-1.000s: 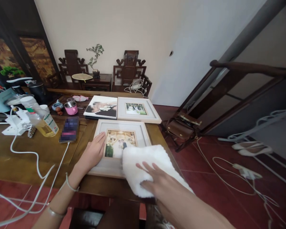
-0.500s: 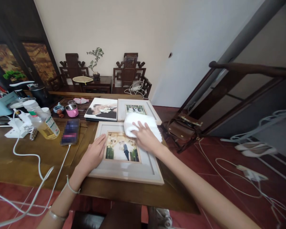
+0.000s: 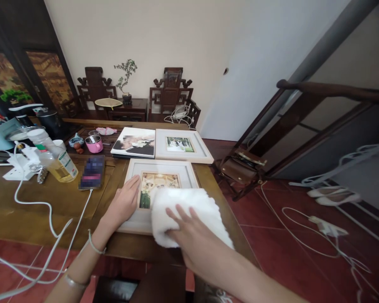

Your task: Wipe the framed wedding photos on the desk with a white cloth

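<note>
A pale framed photo [image 3: 164,170] lies flat on the wooden table [image 3: 50,202] in front of me. My left hand [image 3: 124,203] rests flat on the frame's left border, fingers stretched out. My right hand [image 3: 189,231] presses a fluffy white cloth [image 3: 186,208] down on the near right part of the frame, fingers spread over the cloth. The cloth hides most of the picture's lower right.
Behind lie a second framed photo [image 3: 183,145] and a photo album [image 3: 134,142]. A phone [image 3: 92,171] on a white cable [image 3: 50,219], an oil bottle [image 3: 55,158], a pink cup [image 3: 94,143] and a power strip [image 3: 17,166] sit left. A stair railing [image 3: 318,109] stands right.
My right hand has dragged the cloth from the frame's far right corner back to its near edge. My left hand has stayed on the left border.
</note>
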Motion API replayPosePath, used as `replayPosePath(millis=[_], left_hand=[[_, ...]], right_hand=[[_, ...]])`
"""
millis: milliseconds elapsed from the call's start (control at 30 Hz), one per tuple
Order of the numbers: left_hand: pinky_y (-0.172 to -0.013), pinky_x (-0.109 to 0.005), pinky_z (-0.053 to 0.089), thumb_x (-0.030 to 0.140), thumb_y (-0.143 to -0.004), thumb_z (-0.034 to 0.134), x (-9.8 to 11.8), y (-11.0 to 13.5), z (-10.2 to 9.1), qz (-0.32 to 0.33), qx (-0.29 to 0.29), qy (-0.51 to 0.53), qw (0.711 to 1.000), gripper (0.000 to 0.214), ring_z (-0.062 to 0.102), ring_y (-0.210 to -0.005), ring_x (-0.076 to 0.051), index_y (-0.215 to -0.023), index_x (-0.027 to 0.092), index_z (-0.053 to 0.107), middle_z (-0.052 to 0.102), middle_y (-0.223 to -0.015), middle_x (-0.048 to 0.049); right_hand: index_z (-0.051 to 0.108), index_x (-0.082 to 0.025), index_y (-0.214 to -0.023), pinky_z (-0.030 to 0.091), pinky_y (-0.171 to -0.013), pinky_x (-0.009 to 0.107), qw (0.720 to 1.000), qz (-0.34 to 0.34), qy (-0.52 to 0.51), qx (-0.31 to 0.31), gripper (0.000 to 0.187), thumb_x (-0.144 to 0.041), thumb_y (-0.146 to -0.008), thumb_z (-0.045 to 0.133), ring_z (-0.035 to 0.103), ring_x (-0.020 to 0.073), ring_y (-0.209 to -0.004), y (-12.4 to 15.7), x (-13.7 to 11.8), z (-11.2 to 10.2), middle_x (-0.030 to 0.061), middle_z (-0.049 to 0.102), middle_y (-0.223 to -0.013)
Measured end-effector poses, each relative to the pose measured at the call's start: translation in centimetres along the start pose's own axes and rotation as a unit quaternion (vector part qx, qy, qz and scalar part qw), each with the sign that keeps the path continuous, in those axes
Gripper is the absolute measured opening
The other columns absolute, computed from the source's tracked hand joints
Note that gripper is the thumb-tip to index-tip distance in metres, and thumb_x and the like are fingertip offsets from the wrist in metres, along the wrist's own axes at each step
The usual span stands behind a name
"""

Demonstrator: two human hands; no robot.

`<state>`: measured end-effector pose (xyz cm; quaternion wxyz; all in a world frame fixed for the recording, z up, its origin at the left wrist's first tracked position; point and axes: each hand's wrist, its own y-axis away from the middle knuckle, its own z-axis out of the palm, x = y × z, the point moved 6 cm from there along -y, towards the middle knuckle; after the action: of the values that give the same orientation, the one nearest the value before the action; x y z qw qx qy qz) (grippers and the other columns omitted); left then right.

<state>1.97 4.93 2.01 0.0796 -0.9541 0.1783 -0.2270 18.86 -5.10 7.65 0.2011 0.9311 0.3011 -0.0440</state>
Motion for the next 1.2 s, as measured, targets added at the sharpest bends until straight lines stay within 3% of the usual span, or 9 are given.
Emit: replayPosePath(millis=[133, 233, 333, 433, 533, 700, 867, 1000, 1200], left_hand=[[-0.117, -0.05, 0.034, 0.021, -0.099, 0.029, -0.1, 0.0, -0.1, 0.0, -0.019, 0.011, 1.0, 0.049, 0.039, -0.142, -0.024, -0.144, 0.013, 0.043, 0.042, -0.154, -0.0133], [-0.118, -0.05, 0.034, 0.02, -0.098, 0.031, -0.3, 0.0, -0.1, 0.01, -0.019, 0.02, 1.0, 0.049, 0.039, -0.142, -0.023, -0.144, 0.013, 0.043, 0.042, -0.153, -0.0132], [-0.118, -0.048, 0.034, 0.015, -0.096, 0.031, -0.3, 0.0, -0.1, 0.022, 0.001, 0.018, 1.0, 0.049, 0.04, -0.142, -0.023, -0.143, 0.014, 0.046, 0.044, -0.152, -0.0126], [-0.115, -0.049, 0.038, 0.011, -0.093, 0.033, -0.2, 0.0, 0.0, 0.013, -0.019, 0.004, 1.0, 0.053, 0.039, -0.142, -0.024, -0.144, 0.015, 0.045, 0.043, -0.153, -0.0127], [-0.112, -0.052, 0.041, 0.008, -0.09, 0.034, 0.2, 0.0, -0.2, 0.008, -0.047, -0.014, 0.999, 0.056, 0.037, -0.143, -0.026, -0.144, 0.014, 0.044, 0.04, -0.154, -0.0135], [-0.113, -0.054, 0.038, 0.007, -0.09, 0.033, 0.6, -0.1, -0.6, 0.002, -0.061, -0.023, 0.998, 0.055, 0.036, -0.144, -0.026, -0.144, 0.013, 0.044, 0.04, -0.155, -0.0143], [-0.111, -0.051, 0.042, 0.007, -0.09, 0.033, 0.4, 0.0, -0.5, 0.008, -0.043, -0.02, 0.999, 0.055, 0.038, -0.143, -0.025, -0.143, 0.015, 0.046, 0.042, -0.153, -0.0141], [-0.11, -0.05, 0.044, 0.008, -0.091, 0.033, 0.2, 0.1, -0.3, 0.009, -0.024, -0.016, 1.0, 0.055, 0.039, -0.142, -0.025, -0.144, 0.015, 0.044, 0.043, -0.153, -0.0136], [-0.114, -0.048, 0.039, 0.008, -0.091, 0.033, 0.2, 0.1, -0.2, 0.017, -0.018, -0.014, 1.0, 0.055, 0.039, -0.142, -0.024, -0.144, 0.015, 0.044, 0.043, -0.153, -0.0129]], right_hand=[[0.068, -0.013, -0.123, 0.015, -0.115, 0.067, 0.999, -0.053, 0.004, 0.01, 0.048, -0.005, -0.078, 0.052, 0.015, 0.0454, -0.145, -2.9, -2.4, 0.6, 0.0199, 0.027, -0.159], [0.069, -0.014, -0.121, 0.013, -0.116, 0.065, 0.998, -0.063, -0.005, 0.015, 0.047, -0.005, -0.078, 0.052, 0.013, 0.043, -0.146, -2.7, -2.4, 1.0, 0.018, 0.026, -0.159], [0.072, -0.016, -0.117, 0.015, -0.117, 0.064, 1.0, -0.022, -0.01, 0.017, 0.051, -0.001, -0.072, 0.052, 0.017, 0.0409, -0.146, -0.4, -0.2, 1.2, 0.0155, 0.029, -0.158], [0.077, -0.017, -0.105, 0.021, -0.116, 0.063, 0.999, 0.039, 0.007, 0.01, 0.054, 0.004, -0.063, 0.051, 0.025, 0.0405, -0.144, 2.0, 2.8, 1.3, 0.0152, 0.037, -0.154], [0.077, -0.018, -0.102, 0.025, -0.117, 0.058, 0.996, 0.049, 0.019, 0.067, 0.058, 0.007, -0.061, 0.046, 0.026, 0.0345, -0.145, 2.5, 5.2, 0.7, 0.0111, 0.043, -0.151], [0.074, -0.013, -0.11, 0.024, -0.118, 0.056, 0.974, 0.063, 0.06, 0.211, 0.054, 0.004, -0.068, 0.045, 0.026, 0.0339, -0.145, -2.1, 9.9, -1.3, 0.0135, 0.042, -0.153], [0.067, -0.009, -0.121, 0.027, -0.115, 0.056, 0.959, 0.108, 0.098, 0.244, 0.051, 0.0, -0.076, 0.045, 0.027, 0.0353, -0.145, -7.7, 12.9, -4.1, 0.0177, 0.04, -0.153], [0.07, -0.009, -0.117, 0.021, -0.115, 0.06, 0.969, 0.081, 0.11, 0.206, 0.046, -0.002, -0.077, 0.048, 0.027, 0.0401, -0.144, -7.0, 10.6, -3.6, 0.0189, 0.042, -0.152], [0.073, -0.016, -0.114, 0.022, -0.115, 0.063, 0.999, 0.019, 0.018, 0.034, 0.049, -0.004, -0.071, 0.053, 0.023, 0.0417, -0.145, 1.1, 3.0, 0.6, 0.0175, 0.036, -0.155]])
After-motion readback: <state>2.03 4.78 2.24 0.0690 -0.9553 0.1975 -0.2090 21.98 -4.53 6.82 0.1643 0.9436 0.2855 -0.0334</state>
